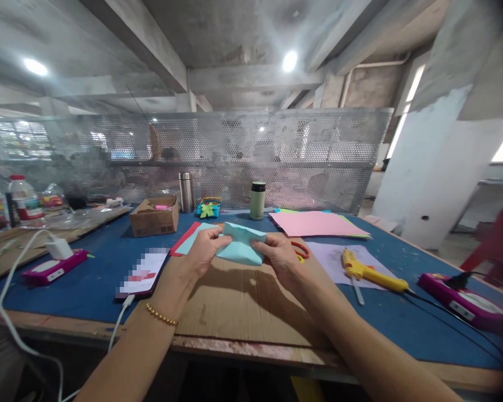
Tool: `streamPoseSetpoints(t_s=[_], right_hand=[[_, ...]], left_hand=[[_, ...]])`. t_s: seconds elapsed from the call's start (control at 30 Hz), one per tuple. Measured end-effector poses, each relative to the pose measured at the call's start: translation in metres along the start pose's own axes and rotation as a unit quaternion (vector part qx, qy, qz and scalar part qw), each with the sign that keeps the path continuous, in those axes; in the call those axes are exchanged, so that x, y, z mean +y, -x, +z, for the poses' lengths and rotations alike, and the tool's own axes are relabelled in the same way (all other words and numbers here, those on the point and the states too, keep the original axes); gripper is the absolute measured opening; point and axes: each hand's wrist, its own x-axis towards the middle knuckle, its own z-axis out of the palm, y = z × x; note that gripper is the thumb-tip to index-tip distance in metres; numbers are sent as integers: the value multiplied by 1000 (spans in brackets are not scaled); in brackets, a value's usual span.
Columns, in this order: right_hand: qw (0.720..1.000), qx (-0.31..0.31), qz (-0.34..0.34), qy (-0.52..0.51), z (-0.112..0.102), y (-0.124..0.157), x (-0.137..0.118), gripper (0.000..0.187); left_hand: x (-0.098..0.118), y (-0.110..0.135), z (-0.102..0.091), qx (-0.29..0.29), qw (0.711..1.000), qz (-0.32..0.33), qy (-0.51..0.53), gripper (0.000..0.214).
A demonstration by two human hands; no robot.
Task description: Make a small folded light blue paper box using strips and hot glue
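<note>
A light blue sheet of paper [242, 245], folded over on itself, is held above the cardboard sheet [235, 301]. My left hand [204, 248] pinches its left end between thumb and fingers. At the opposite end my right hand [279, 254] grips it in the same way. Beneath and left of my left hand lie a red sheet [180, 245] and another light blue sheet [191, 237]. Scissors with red-orange handles [302, 249] show just beyond my right hand, their blades hidden.
A yellow glue gun [369, 272] rests on lilac paper [324, 257] at right, its cord running to a purple power strip [465, 298]. A phone [145, 273] charges at left. Behind stand a cardboard box [154, 218], a steel flask [186, 192], a green tumbler [257, 202] and stacked pink paper [318, 224].
</note>
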Motion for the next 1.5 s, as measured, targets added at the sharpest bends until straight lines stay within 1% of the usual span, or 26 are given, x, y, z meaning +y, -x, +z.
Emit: streamPoseSetpoints(t_s=[0.07,0.17,0.23,0.3,0.43,0.63,0.73,0.83,0.93,1.0,1.1,1.27,1.4,1.5], right_hand=[[1000,-4,-5,-10,1,0,0,21],[998,-21,7,-56,2,0,-1,14],[996,-28,18,-88,2,-1,-1,22],[994,-33,12,-104,2,-1,-1,33],[993,-42,8,-112,2,-1,0,42],[995,-36,11,-98,2,-1,0,48],[997,-38,-15,-60,1,-1,-3,48],[997,-64,-46,-23,0,0,-4,49],[997,-65,-36,-16,-1,0,-4,43],[999,-42,-29,-9,-1,0,-4,36],[999,-19,-34,6,0,1,-3,32],[998,1,-69,-4,4,3,-5,26],[997,0,-72,5,4,4,-5,24],[997,1,-81,19,2,3,-4,24]], left_hand=[[1,0,0,-6,1000,4,2,27],[6,2,1,-8,1000,2,24,34],[10,2,2,-6,999,-14,49,38],[14,3,2,-4,997,-31,72,40],[15,1,-2,-3,995,-46,90,43],[12,0,-5,5,995,-53,80,40],[12,0,-3,18,997,-48,61,39],[13,1,-2,35,998,-39,38,37],[13,1,-1,45,998,-30,19,36],[11,1,0,49,999,-20,7,33],[7,0,1,50,999,-8,-6,27],[10,4,5,32,999,-31,4,28],[17,8,6,15,999,-43,20,26],[20,8,7,15,998,-55,40,26]])
